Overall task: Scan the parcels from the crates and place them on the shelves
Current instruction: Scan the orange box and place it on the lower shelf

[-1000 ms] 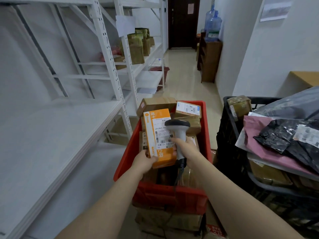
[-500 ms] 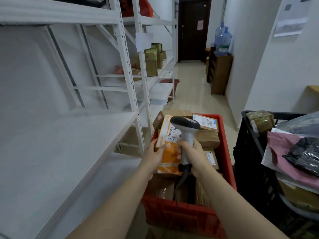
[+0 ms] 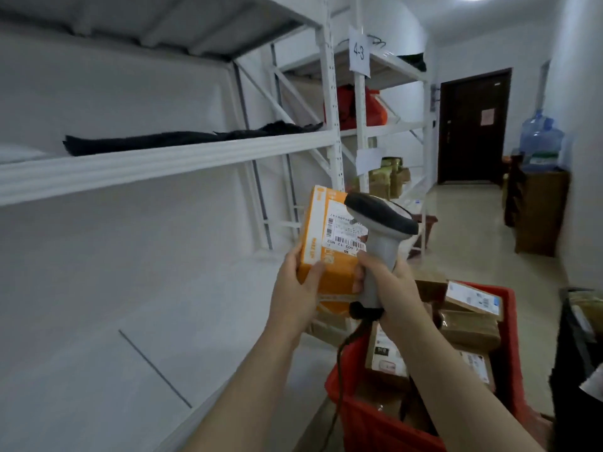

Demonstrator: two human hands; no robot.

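White shelves [image 3: 169,158] alongside | left hand [image 3: 293,288] up, fingers [image 3: 315,269] gripping orange parcel [image 3: 329,223] | right hand [image 3: 393,288] fingers [image 3: 359,276] wrapped round scanner [image 3: 381,220]

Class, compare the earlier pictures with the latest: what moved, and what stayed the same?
The left hand lifted the orange parcel from over the red crate up toward the white shelf; the right hand followed with the scanner. Both grips stayed unchanged.

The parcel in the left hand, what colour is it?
Orange, with a white printed label; the parcel shows best in the head view.
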